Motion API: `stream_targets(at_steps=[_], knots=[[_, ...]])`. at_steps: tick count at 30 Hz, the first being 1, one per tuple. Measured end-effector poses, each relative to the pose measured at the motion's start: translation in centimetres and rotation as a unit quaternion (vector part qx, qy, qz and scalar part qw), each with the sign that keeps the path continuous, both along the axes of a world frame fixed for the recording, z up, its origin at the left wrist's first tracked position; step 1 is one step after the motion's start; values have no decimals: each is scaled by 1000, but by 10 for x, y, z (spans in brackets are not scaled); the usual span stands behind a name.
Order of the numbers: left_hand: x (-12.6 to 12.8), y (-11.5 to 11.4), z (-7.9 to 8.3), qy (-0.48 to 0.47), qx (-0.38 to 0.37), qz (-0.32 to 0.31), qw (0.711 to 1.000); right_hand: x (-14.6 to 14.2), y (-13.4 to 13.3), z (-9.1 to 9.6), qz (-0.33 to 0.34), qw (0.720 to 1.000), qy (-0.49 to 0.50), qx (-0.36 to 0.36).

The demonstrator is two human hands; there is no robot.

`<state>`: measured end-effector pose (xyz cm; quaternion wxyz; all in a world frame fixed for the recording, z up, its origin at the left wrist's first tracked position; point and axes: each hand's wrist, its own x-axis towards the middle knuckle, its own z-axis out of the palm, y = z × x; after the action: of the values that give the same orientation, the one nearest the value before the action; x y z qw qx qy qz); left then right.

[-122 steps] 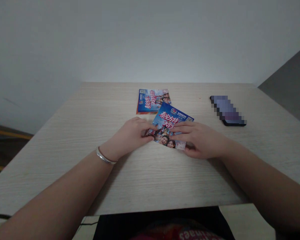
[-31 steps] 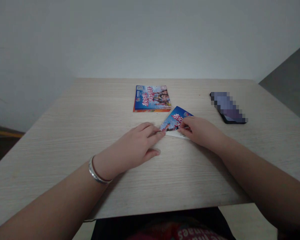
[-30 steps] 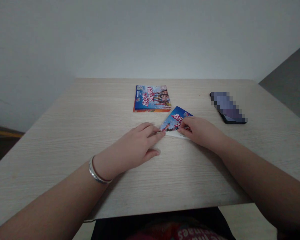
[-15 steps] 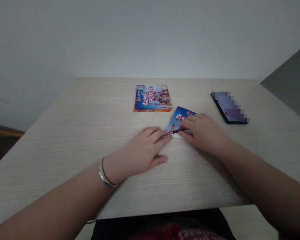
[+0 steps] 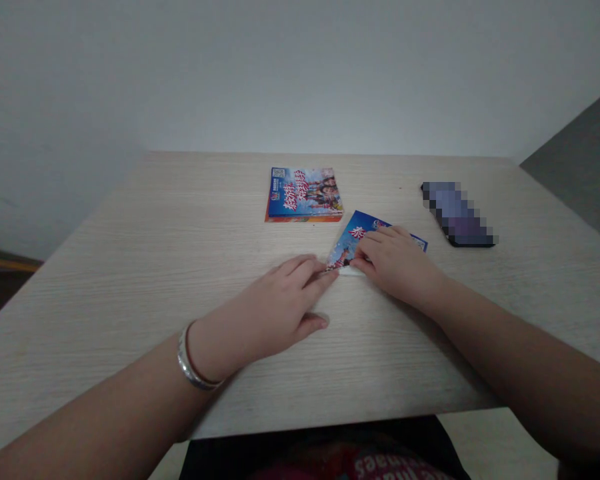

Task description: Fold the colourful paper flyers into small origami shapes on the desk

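A blue printed leaflet with red and white lettering lies slanted on the table, and a narrow strip along its near edge is folded over, with the white underside showing. My right hand covers its right part, fingers bent and thumb pinched against the folded edge. At the leaflet's near left corner, my left hand rests with its index and middle fingertips touching the paper. Its fingers are stretched out and the thumb stands apart. Both palms hide part of the table, and the right one hides much of the leaflet.
A stack of similar leaflets lies farther back, left of the one in hand. To the right is a dark phone with a blurred screen. The pale wooden table meets a white wall at its back edge.
My right hand has shifted slightly left and nearer along the folded edge, uncovering the leaflet's right corner. My left hand moved slightly left, its fingertips still on the left corner.
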<state>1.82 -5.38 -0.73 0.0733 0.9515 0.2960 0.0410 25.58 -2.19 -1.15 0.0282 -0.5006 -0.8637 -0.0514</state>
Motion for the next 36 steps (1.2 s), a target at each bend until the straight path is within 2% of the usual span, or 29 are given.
stream_targets(at_steps=[11,27,33,36], knots=[[2,2,6,1,-17,4,1000,3,5,0,10,1000,23,-14],[1,2,5,-1,-11,27,1000,2,4,0,13,1000,19,-13],[-11,13,7,-33,-61,13,998,2,0,-1,21,1000,14,-12],[-12,18,7,-51,-75,33,995,2,-2,-2,28,999,19,-3]])
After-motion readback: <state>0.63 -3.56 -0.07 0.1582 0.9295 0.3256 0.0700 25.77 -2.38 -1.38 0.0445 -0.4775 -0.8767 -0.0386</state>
